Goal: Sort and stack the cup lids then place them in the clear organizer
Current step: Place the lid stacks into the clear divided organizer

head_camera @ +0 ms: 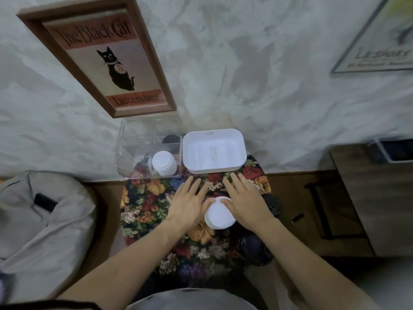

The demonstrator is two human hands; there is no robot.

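A stack of white cup lids (220, 213) stands on the floral tablecloth (145, 204) between my two hands. My left hand (188, 203) lies to its left with fingers spread and the thumb against the stack. My right hand (245, 201) presses on its right side, fingers extended. The clear organizer (125, 148) sits at the table's back left and holds another stack of white lids (164, 163) in its front right part. A dark lid (171, 139) shows behind that stack. Dark lids (273, 204) lie right of my right hand, and a dark stack (256, 248) stands by my right forearm.
An empty white plastic bin (214, 151) stands right of the organizer at the table's back. A grey bag (42, 215) sits on the floor to the left. A wooden cabinet (375, 198) is at the right. Framed posters hang on the wall.
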